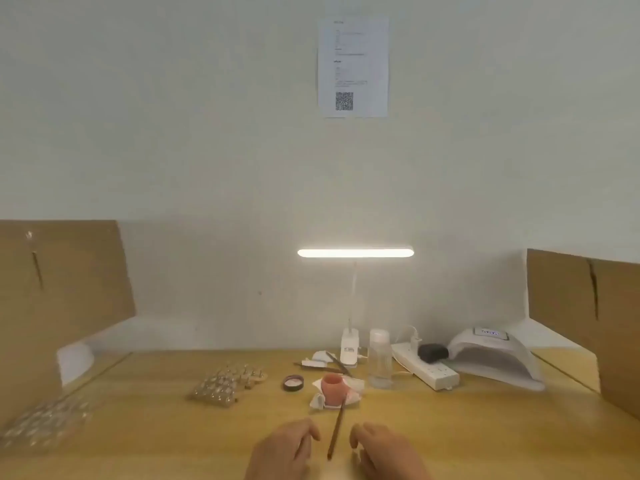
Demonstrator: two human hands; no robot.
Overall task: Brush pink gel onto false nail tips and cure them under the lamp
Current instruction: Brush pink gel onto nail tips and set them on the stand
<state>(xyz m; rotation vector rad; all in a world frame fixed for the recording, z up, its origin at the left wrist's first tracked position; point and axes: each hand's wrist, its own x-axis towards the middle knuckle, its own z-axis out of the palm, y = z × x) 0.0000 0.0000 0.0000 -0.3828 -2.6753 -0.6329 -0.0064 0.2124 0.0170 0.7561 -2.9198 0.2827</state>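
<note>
Resting on the wooden table (pixel 138 427), left hand (pixel 280 452) and right hand (pixel 388 452) have loosely curled fingers and grip nothing. Thin brown brush (pixel 336 431) lies between them, its far end at the tissue (pixel 356 384) under the pink gel pot (pixel 333 384). Clear nail tips (pixel 225 384) stand left of the pot, white curing lamp (pixel 495 358) at the right.

Dim, soft, wide-angle picture.
A lamp bar (pixel 355 252) is glowing at centre, blowing out white; blur and bending are growing toward the 8 and 4 o'clock edges.
</note>
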